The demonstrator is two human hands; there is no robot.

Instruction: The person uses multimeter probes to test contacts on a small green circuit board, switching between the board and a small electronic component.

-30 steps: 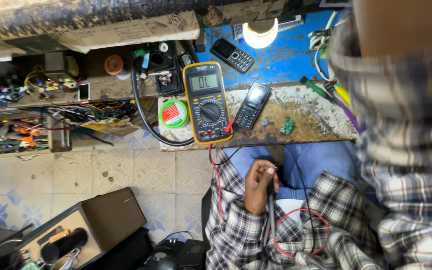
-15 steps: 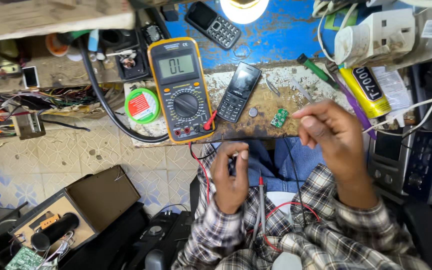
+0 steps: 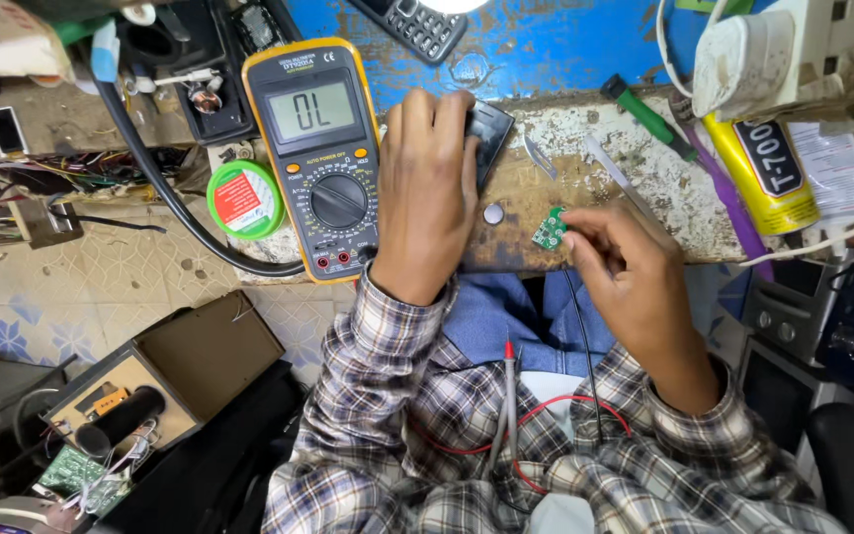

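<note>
The right hand (image 3: pixel 635 287) pinches the small green circuit board (image 3: pixel 549 229) at its fingertips, just right of the left hand (image 3: pixel 427 188), whose fingers press flat over the dark phone (image 3: pixel 489 129).

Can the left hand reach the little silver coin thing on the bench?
Probably yes. The left hand rests on the black phone, right beside the silver disc, and nothing lies between them on the bench.

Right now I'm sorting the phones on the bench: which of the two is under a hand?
The black phone beside the yellow multimeter: the left hand covers most of it. The keypad phone lies untouched on the blue surface at the top.
</note>
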